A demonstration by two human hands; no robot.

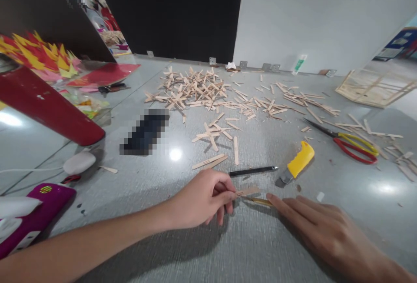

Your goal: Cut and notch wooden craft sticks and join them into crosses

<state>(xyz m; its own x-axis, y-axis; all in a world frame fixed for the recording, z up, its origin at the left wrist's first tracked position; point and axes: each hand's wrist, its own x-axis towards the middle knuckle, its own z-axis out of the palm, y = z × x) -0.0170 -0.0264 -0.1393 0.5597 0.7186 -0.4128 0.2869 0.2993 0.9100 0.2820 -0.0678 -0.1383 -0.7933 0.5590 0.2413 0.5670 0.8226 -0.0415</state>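
Note:
My left hand (pixel 213 196) is closed in a pinch on one end of a wooden craft stick (pixel 248 191), which lies low over the table and points right. My right hand (pixel 317 226) is closed around a slim gold-coloured craft knife (pixel 260 201); its far end is hidden under the fingers. The knife's thin tip meets the stick close to my left fingertips. Just beyond, a black pen (pixel 252 171) lies on the table. A yellow utility knife (pixel 300 160) with its blade out rests above my right hand.
A big heap of craft sticks (pixel 195 87) spreads across the back. Scissors with red and yellow handles (pixel 355 148) lie at right near a stick frame (pixel 374 88). On the left are a blurred dark phone (pixel 145 133), a red cylinder (pixel 48 100) and a purple power strip (pixel 48 204).

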